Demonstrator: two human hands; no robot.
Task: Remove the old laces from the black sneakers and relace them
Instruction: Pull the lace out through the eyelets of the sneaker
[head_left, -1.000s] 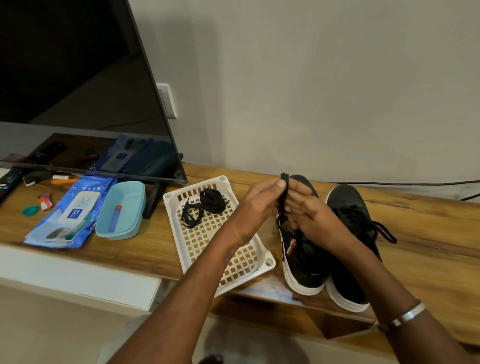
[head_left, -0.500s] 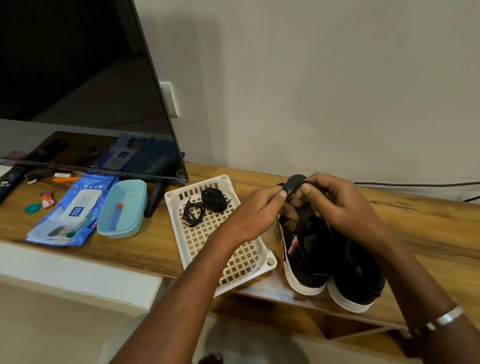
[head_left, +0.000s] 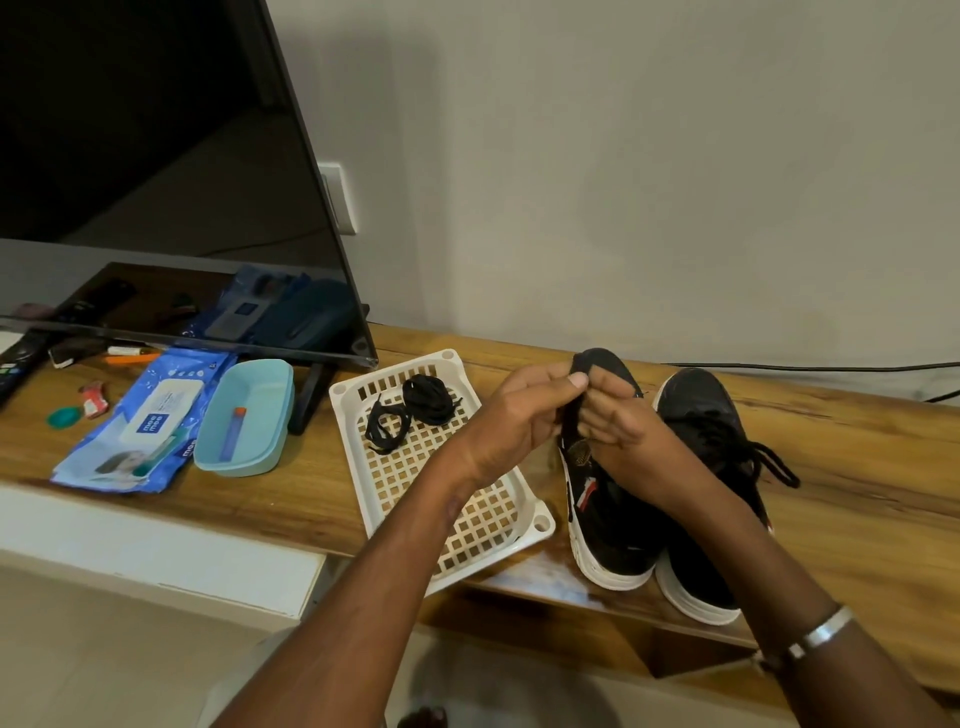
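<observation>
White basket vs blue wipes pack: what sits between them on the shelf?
Head view: a teal tub holding a small tube sits between the white basket and the wipes pack.

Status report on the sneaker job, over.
Left hand and right hand both pinch a black lace above the near sneaker. Far sneaker still laced. Two lace bundles in white basket. Nothing in the way.
</observation>
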